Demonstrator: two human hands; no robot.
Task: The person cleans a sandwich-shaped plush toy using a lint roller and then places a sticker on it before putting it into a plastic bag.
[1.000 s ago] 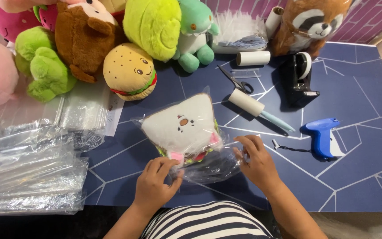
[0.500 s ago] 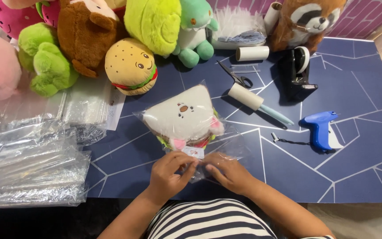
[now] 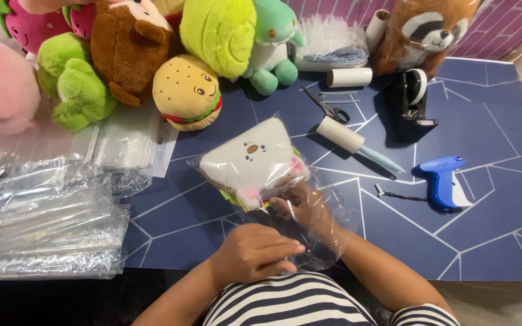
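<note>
While my left hand (image 3: 255,252) lies knuckles-up, fingers curled, pinching the near edge of the clear plastic bag (image 3: 327,232), my right hand (image 3: 306,208) is pushed inside that bag, fingers closed around the lower corner of the white sandwich-shaped plush (image 3: 252,162). The plush sits half in the bag, tilted, on the dark blue table (image 3: 490,241), just in front of me and near the middle. My forearms angle inward from my striped shirt (image 3: 291,305). To the left lie stacks of empty clear bags (image 3: 43,217); I cannot count them. Along the far edge I count one burger plush (image 3: 186,92), one brown monkey plush (image 3: 129,45), one green frog plush (image 3: 74,87), one yellow-green round plush (image 3: 219,30), one teal dinosaur plush (image 3: 272,45) and one raccoon plush (image 3: 433,30). To the right are one pair of scissors (image 3: 327,107), one lint roller (image 3: 351,140), one black tape dispenser (image 3: 412,102) and one blue tagging gun (image 3: 439,181).
</note>
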